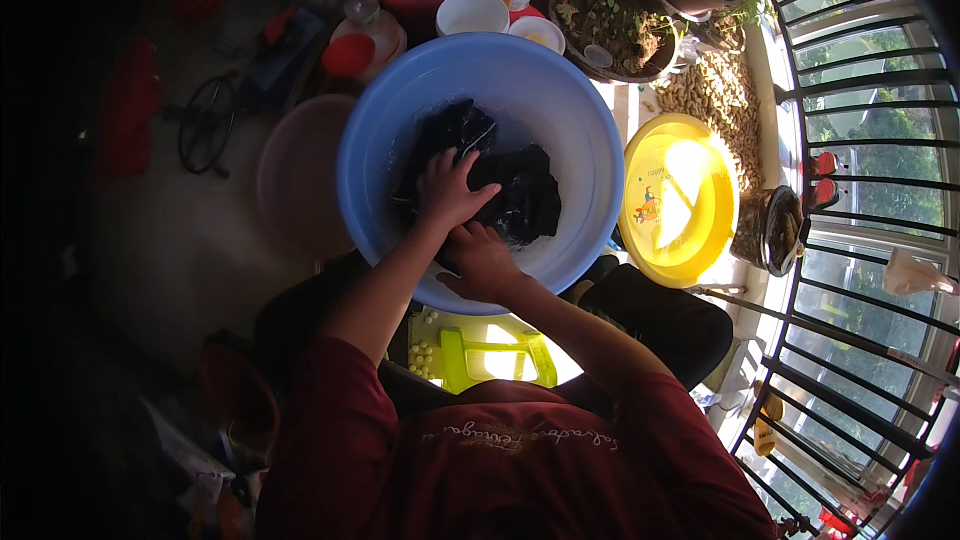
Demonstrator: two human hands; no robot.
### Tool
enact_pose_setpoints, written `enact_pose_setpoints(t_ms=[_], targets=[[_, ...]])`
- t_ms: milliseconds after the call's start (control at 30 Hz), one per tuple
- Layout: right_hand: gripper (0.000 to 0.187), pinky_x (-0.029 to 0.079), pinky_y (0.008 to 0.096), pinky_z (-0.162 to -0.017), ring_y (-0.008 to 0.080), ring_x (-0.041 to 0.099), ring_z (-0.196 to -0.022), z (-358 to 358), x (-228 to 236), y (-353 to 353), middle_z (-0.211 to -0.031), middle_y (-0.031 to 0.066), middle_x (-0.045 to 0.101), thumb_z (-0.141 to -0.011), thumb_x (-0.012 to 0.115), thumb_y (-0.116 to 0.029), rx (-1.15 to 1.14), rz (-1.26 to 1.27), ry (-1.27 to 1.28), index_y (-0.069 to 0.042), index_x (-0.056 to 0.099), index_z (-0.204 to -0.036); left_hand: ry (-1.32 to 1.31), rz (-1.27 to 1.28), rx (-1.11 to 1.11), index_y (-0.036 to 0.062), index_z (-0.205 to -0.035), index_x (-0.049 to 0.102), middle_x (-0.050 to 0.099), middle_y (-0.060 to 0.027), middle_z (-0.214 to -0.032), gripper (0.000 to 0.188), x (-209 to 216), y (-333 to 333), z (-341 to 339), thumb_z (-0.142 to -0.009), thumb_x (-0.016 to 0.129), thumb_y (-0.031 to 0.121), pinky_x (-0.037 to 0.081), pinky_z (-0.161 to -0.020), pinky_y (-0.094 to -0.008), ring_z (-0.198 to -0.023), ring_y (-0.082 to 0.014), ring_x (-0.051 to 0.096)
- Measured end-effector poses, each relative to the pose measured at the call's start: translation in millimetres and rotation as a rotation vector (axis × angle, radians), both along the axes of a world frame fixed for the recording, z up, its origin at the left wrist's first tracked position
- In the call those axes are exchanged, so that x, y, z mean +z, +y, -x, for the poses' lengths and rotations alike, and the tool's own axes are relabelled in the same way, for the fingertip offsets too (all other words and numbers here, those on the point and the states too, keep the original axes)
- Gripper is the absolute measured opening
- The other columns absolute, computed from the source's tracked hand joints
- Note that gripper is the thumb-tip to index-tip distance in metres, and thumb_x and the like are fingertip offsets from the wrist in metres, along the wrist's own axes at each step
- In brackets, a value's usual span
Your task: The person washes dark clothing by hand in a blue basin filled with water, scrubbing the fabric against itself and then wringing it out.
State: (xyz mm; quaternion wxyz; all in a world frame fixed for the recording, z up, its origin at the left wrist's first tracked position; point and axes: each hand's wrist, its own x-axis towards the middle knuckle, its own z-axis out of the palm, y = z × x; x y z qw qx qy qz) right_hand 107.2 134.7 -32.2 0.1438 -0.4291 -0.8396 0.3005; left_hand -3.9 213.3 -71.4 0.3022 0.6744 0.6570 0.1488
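Crowding blue tub (588, 185): yellow basin (685, 205); white bowls (472, 15).

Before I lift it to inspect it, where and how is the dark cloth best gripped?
Probably its right edge, pinched from above, coming from the right: the dark cloth bunches there, clear of the left hand and right hand, inside the blue basin.

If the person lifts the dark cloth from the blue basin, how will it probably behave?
The dark cloth will probably hang floppy, since it lies in crumpled folds. It may feel heavy and slippery, as what looks like froth edges it in the blue basin.
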Motion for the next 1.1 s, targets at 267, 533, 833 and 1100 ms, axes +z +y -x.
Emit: enact_pose_setpoints(t_ms=[267, 533, 833, 1100], targets=[[0.04, 0.033, 0.0491, -0.096, 0.0303, 0.042, -0.119, -51, -46, 64, -0.127, 0.0093, 0.049, -0.088, 0.051, -0.041, -0.652, -0.13, -0.092, -0.019, 0.054, -0.121, 0.356, -0.165, 0.162, 0.0191, -0.131, 0.044, 0.037, -0.015, -0.136, 0.051, -42, -21, 3, -0.088, 0.051, 0.045, 0.031, -0.094, -0.0558, -0.124, -0.0341, 0.035], [0.049, 0.029, 0.0592, -0.094, 0.0336, 0.04, -0.117, -24, -97, 108, -0.119, 0.015, 0.048, -0.09, 0.041, -0.05, -0.536, 0.039, -0.41, -0.012, 0.05, -0.118, 0.421, 0.111, 0.058, 0.0168, -0.112, 0.055, 0.052, -0.0184, -0.115, 0.03, -89, 55, 30, -0.085, 0.055, 0.032, 0.049, -0.079, -0.0429, -0.105, -0.0333, 0.051], [0.038, 0.038, 0.0505, -0.091, 0.0338, 0.058, -0.098, -22, -119, 169, -0.097, 0.0175, 0.064, -0.089, 0.044, -0.037, -0.472, 0.091, -0.487, -0.006, 0.063, -0.101, 0.283, 0.424, -0.095, 0.0123, -0.115, 0.06, 0.06, -0.0212, -0.108, 0.042, -115, 118, 54, -0.089, 0.046, 0.043, 0.044, -0.089, -0.0417, -0.1, -0.0366, 0.058], [0.054, 0.032, 0.0424, -0.103, 0.0333, 0.046, -0.121, -74, -162, 184, -0.13, 0.0225, 0.047, -0.095, 0.03, -0.046, -0.127, 0.631, -0.242, -0.007, 0.051, -0.126, -0.769, 0.53, 0.323, 0.0053, -0.13, 0.043, 0.045, -0.0171, -0.131, 0.077, -28, 76, 59, -0.075, 0.063, 0.056, 0.031, -0.1, -0.0355, -0.125, -0.0253, 0.04]])
